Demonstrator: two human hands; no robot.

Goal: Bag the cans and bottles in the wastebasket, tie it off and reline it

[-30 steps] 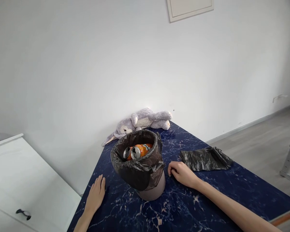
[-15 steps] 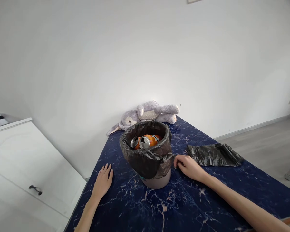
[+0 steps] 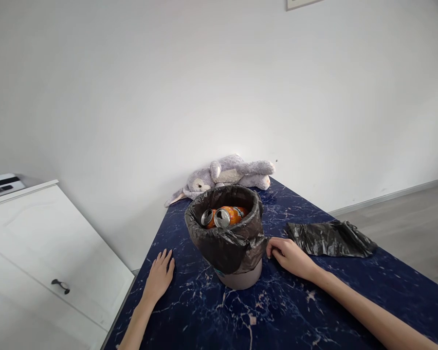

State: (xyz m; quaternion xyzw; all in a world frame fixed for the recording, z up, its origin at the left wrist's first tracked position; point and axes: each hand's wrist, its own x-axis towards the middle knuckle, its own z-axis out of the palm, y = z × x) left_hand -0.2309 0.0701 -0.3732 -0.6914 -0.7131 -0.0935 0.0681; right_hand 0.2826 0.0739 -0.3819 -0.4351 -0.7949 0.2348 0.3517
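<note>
A small grey bin stands on the dark blue marble-patterned table, lined with a black rubbish bag folded over its rim. Inside lie two orange drink cans. My left hand lies flat on the table to the bin's left, fingers stretched out. My right hand rests on the table just right of the bin, fingers curled, its fingertips at the edge of the bag's overhang; whether they pinch the bag I cannot make out.
A second black bag lies crumpled flat on the table to the right. A grey plush rabbit lies at the table's far end against the white wall. A white cabinet stands to the left; wooden floor is to the right.
The view has shifted slightly, so everything sits a little further right in frame. My right hand has drawn closer to the bag's overhang. My left hand stays flat.
</note>
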